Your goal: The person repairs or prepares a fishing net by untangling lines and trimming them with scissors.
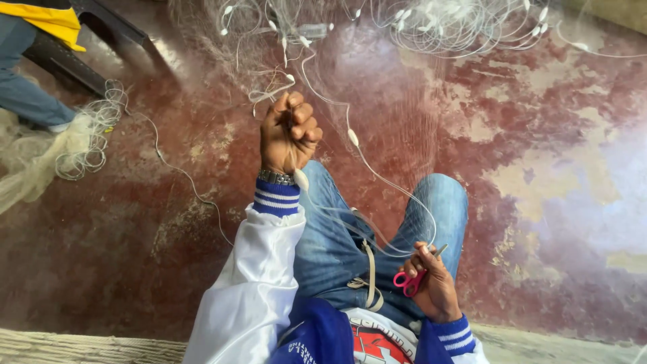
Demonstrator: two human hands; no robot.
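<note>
Between the curled fingers (304,120) of the left hand (288,133), raised out in front of the knees, a thin white line (367,165) is pinched in a closed fist. The line runs up from the fist toward the net heaped on the floor and down past an oval white float (353,137), then sweeps across the lap to the right hand (431,282). A second float (301,180) hangs just below the left wrist, beside a metal watch band (276,177).

The right hand rests low on the right thigh, its fingers pressed together around a pair of pink-handled scissors (410,282) and the end of the white line; the blades point up and away from the body.

Both arms wear a white jacket with blue, white-striped cuffs (276,198), and the legs are in blue jeans (330,249) with a pale drawstring lying on the lap.

Beyond the hands, fine translucent fishing net (404,81) spreads over the worn red floor (552,121), with coils of white line and many small floats (465,27) bunched at the top of the view. At the left, another heap of net and coiled line (81,145) lies beside a second person's leg in jeans (27,101).
</note>
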